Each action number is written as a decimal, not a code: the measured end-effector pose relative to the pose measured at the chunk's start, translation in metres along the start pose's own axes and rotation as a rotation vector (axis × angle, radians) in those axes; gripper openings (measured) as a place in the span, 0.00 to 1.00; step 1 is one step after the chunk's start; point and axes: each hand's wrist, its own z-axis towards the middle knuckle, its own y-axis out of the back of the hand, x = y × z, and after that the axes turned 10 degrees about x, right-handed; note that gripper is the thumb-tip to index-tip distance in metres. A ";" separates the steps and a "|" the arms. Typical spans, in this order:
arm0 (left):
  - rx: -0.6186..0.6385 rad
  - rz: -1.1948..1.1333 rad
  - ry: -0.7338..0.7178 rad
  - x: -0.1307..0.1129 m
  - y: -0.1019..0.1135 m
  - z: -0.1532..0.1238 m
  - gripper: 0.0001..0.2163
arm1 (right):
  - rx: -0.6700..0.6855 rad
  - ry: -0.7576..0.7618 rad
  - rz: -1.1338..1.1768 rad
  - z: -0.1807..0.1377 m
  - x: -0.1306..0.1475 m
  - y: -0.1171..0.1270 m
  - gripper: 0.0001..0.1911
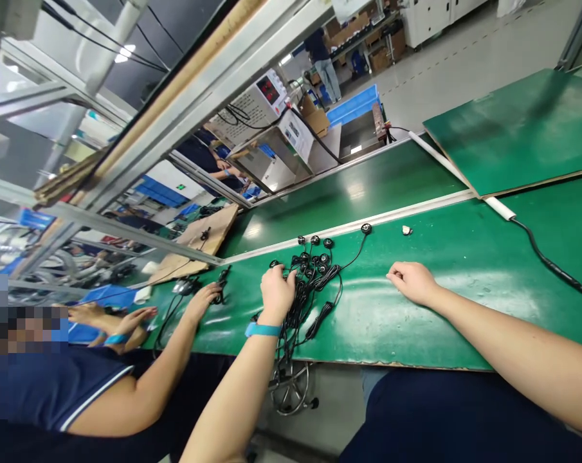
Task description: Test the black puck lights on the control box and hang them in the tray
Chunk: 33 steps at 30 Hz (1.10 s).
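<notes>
My left hand (277,296), with a blue wristband, is at the left side of a tangled pile of black cables (303,296). Its fingers are curled at a black round-headed cable (274,263), and the hand partly hides what they grip. Several small round black heads lie at the far side of the pile, and one cable runs out to a separate round head (366,229). To the right, my right hand (413,283) hovers or rests over the green table, fingers curled together, and nothing shows in them. Beyond it lies a small whitish piece (406,230).
A co-worker's hand (206,301) is at black cables on the left, close to my left arm. A metal rail (339,225) runs along the green tabletop (368,334). A raised green board (517,135) and a white tube with a black cable (551,254) are at right.
</notes>
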 end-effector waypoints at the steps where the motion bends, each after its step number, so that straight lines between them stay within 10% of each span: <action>1: -0.021 -0.012 -0.076 -0.007 -0.003 -0.009 0.18 | -0.003 0.005 0.007 0.000 -0.001 0.000 0.09; 9: 0.252 0.125 -0.282 -0.050 -0.038 -0.042 0.13 | -0.018 0.004 0.043 0.000 0.000 0.001 0.09; 24: 0.253 0.260 -0.277 -0.072 -0.036 -0.120 0.09 | 0.014 -0.041 0.051 -0.002 0.004 0.008 0.11; 33: 0.302 -0.395 -0.452 -0.122 -0.044 -0.136 0.03 | 0.006 -0.045 0.040 -0.004 0.004 0.010 0.14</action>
